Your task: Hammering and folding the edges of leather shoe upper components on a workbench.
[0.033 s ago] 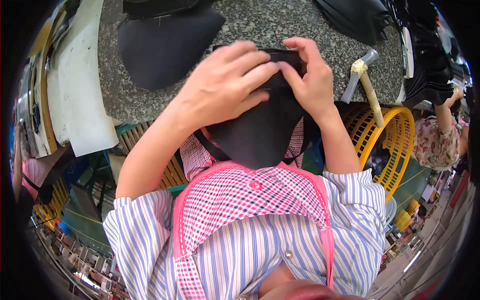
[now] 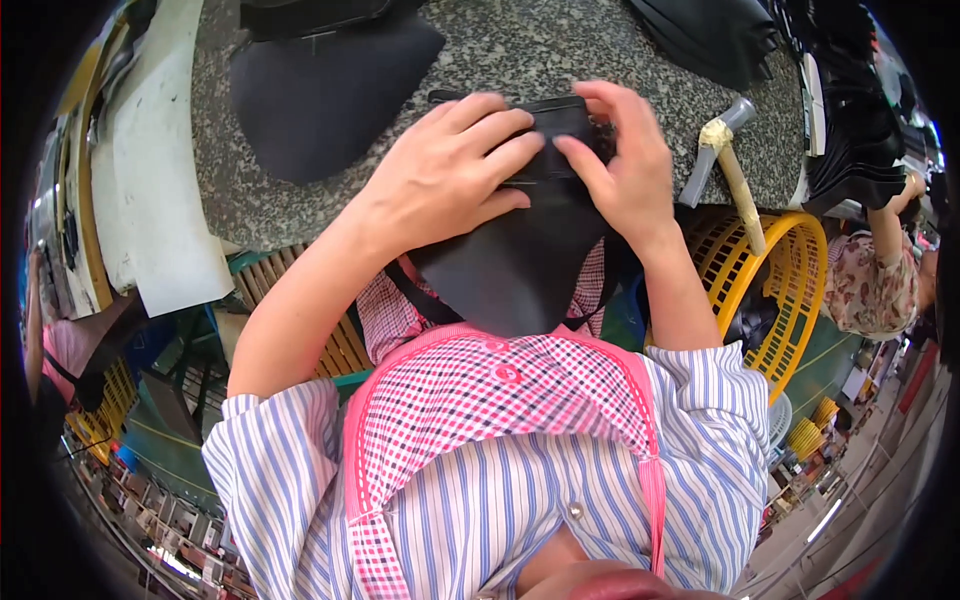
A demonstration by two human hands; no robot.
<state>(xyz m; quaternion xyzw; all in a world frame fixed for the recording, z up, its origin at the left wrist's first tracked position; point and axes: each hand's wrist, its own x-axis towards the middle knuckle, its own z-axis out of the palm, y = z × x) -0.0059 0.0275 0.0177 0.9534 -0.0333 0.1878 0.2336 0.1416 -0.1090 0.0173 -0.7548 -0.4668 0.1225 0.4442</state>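
A black leather-like piece point(image 2: 505, 270) with a folded upper edge lies over the table's near edge and hangs toward my apron. My left hand point(image 2: 450, 175) rests on its upper left part, fingers laid over the surface and slightly spread. At its upper right is my right hand point(image 2: 630, 160), curved around that corner with the thumb and forefinger apart. No grip on the piece is visible in either hand. Part of the folded edge is hidden under the left fingers.
A similar black piece point(image 2: 330, 105) lies left on the speckled stone table point(image 2: 520, 50). More black pieces point(image 2: 710, 40) are stacked at far right. A hammer point(image 2: 735, 180) with a taped handle sticks out over a yellow basket point(image 2: 795, 290). Another person point(image 2: 865, 280) is beyond.
My right thumb has moved apart from my left fingers, and the right hand has shifted slightly right and nearer. The left fingers have slid a little left.
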